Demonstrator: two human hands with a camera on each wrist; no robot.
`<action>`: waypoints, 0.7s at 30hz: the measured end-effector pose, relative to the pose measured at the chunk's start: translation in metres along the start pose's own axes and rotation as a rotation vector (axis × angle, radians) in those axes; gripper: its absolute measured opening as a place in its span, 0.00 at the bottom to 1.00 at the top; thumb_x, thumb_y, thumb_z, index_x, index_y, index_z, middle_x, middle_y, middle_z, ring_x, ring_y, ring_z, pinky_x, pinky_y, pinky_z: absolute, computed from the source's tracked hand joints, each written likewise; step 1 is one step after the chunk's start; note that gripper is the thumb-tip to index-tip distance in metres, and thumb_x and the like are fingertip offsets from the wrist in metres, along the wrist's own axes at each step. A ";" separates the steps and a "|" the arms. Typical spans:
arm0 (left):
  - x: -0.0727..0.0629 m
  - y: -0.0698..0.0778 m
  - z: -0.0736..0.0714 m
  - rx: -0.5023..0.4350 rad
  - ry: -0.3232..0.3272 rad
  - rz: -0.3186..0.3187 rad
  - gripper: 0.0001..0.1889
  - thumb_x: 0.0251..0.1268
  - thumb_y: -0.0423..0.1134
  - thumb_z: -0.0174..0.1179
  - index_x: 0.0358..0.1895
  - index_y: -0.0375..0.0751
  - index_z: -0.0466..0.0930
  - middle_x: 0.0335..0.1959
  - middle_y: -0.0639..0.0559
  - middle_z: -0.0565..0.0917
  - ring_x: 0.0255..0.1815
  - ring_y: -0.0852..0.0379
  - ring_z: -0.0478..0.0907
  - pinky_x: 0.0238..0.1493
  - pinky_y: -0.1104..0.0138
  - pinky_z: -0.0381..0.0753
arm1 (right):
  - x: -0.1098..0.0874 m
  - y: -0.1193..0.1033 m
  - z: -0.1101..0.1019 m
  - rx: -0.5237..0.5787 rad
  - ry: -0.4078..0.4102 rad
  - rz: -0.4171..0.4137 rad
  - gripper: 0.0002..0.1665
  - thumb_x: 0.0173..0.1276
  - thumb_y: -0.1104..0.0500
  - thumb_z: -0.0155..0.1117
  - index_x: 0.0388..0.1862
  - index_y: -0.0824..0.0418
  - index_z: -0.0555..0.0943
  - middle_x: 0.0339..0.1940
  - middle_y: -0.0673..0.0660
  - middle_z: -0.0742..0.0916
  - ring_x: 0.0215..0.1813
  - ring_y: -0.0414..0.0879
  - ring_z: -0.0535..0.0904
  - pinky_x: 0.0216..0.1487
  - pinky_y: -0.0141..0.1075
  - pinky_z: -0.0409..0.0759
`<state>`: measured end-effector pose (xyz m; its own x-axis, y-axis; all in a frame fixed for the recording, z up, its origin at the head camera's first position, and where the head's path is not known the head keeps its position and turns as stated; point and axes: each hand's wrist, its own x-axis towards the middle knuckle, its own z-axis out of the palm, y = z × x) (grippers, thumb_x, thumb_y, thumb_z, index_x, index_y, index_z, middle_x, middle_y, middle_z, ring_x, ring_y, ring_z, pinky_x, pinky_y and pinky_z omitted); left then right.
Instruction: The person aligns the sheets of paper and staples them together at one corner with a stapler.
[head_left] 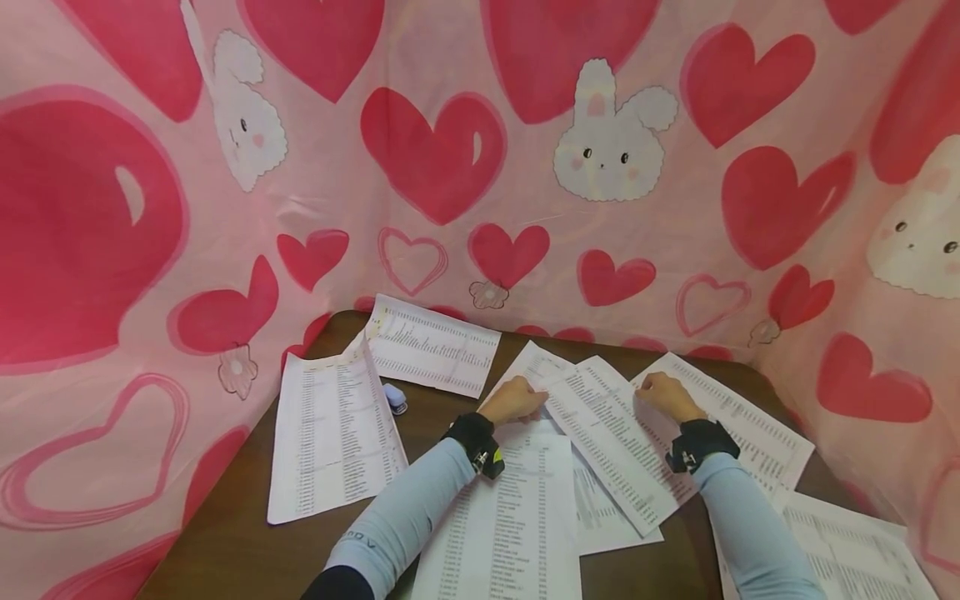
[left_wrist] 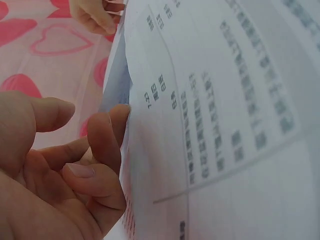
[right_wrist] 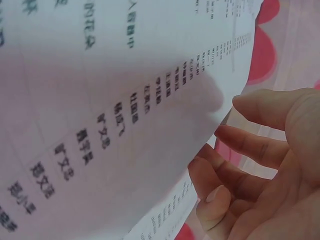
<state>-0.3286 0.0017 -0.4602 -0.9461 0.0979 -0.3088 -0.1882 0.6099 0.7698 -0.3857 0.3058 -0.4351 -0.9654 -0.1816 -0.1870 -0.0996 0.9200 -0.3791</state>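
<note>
Ease the printed sheet (head_left: 592,425) over the desk (head_left: 637,575) lightly by its edges to prevent creases, left hand (head_left: 516,400) at its ten o'clock, right hand (head_left: 669,397) at two, fingers bent, whether gripping I cannot tell.

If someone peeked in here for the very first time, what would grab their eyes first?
Probably the big red hearts and the white bunny face on the pink backdrop behind the table. Next, maybe the printed sheets spread across the tabletop, with the left hand near the middle and the right hand farther right.
</note>
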 end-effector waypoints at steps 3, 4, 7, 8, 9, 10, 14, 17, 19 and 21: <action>0.002 0.002 0.001 -0.001 0.003 0.015 0.19 0.70 0.51 0.57 0.29 0.40 0.84 0.22 0.50 0.81 0.21 0.55 0.75 0.22 0.67 0.68 | 0.002 0.003 0.002 0.003 -0.002 0.003 0.17 0.68 0.57 0.56 0.44 0.71 0.78 0.41 0.66 0.83 0.42 0.57 0.76 0.48 0.51 0.73; 0.002 0.002 0.002 -0.006 0.004 0.019 0.19 0.70 0.51 0.56 0.28 0.41 0.84 0.22 0.50 0.82 0.21 0.55 0.75 0.22 0.67 0.68 | 0.002 0.004 0.002 0.008 -0.002 0.003 0.17 0.68 0.57 0.56 0.44 0.71 0.78 0.41 0.67 0.83 0.42 0.57 0.76 0.49 0.52 0.73; 0.002 0.004 0.003 -0.025 0.016 0.027 0.18 0.70 0.51 0.56 0.29 0.41 0.85 0.23 0.50 0.83 0.21 0.56 0.75 0.23 0.67 0.68 | 0.003 0.006 0.002 0.022 -0.005 0.010 0.17 0.68 0.57 0.56 0.45 0.71 0.78 0.43 0.68 0.83 0.43 0.58 0.76 0.51 0.54 0.73; 0.002 0.004 0.003 -0.029 0.020 0.031 0.18 0.70 0.51 0.56 0.30 0.41 0.85 0.24 0.51 0.83 0.22 0.56 0.75 0.24 0.67 0.69 | 0.002 0.005 0.002 0.028 -0.011 0.020 0.18 0.68 0.56 0.56 0.46 0.70 0.78 0.44 0.68 0.83 0.44 0.59 0.76 0.52 0.55 0.73; 0.001 0.004 0.004 -0.033 0.026 0.032 0.18 0.70 0.51 0.56 0.31 0.41 0.84 0.24 0.51 0.83 0.22 0.56 0.75 0.25 0.68 0.69 | 0.002 0.005 0.002 0.034 -0.014 0.026 0.18 0.68 0.56 0.56 0.47 0.70 0.78 0.45 0.68 0.83 0.45 0.59 0.76 0.52 0.55 0.73; 0.001 0.004 0.005 -0.033 0.028 0.033 0.18 0.70 0.50 0.56 0.30 0.41 0.85 0.24 0.51 0.83 0.21 0.56 0.74 0.25 0.68 0.69 | 0.001 0.005 0.001 0.034 -0.012 0.027 0.18 0.68 0.56 0.56 0.47 0.71 0.78 0.46 0.69 0.83 0.45 0.59 0.76 0.53 0.56 0.73; 0.000 0.003 0.008 -0.008 0.038 0.049 0.19 0.70 0.50 0.55 0.28 0.40 0.85 0.22 0.52 0.82 0.20 0.57 0.73 0.27 0.68 0.68 | 0.000 0.005 0.003 0.022 0.011 -0.004 0.17 0.67 0.58 0.57 0.45 0.71 0.79 0.44 0.69 0.83 0.44 0.59 0.76 0.52 0.55 0.73; 0.000 0.002 0.010 0.008 0.039 0.060 0.18 0.70 0.49 0.55 0.29 0.40 0.85 0.21 0.52 0.83 0.20 0.57 0.73 0.28 0.68 0.68 | 0.002 0.009 0.007 -0.007 0.049 -0.059 0.14 0.63 0.61 0.58 0.40 0.71 0.80 0.42 0.68 0.84 0.42 0.58 0.77 0.49 0.53 0.74; 0.002 0.002 0.011 0.023 0.039 0.071 0.17 0.70 0.48 0.55 0.29 0.41 0.85 0.20 0.52 0.83 0.20 0.57 0.73 0.27 0.68 0.67 | 0.004 0.011 0.010 -0.028 0.071 -0.089 0.12 0.60 0.63 0.58 0.38 0.71 0.81 0.42 0.69 0.84 0.41 0.59 0.77 0.48 0.52 0.74; 0.003 0.002 0.011 0.034 0.036 0.080 0.15 0.70 0.46 0.55 0.29 0.42 0.84 0.20 0.53 0.82 0.19 0.58 0.73 0.26 0.68 0.67 | 0.005 0.012 0.012 -0.040 0.074 -0.093 0.12 0.59 0.64 0.58 0.38 0.71 0.80 0.43 0.70 0.83 0.41 0.59 0.77 0.47 0.52 0.75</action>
<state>-0.3286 0.0120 -0.4662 -0.9668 0.1193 -0.2259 -0.1028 0.6276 0.7717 -0.3891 0.3117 -0.4517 -0.9665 -0.2425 -0.0846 -0.1982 0.9137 -0.3548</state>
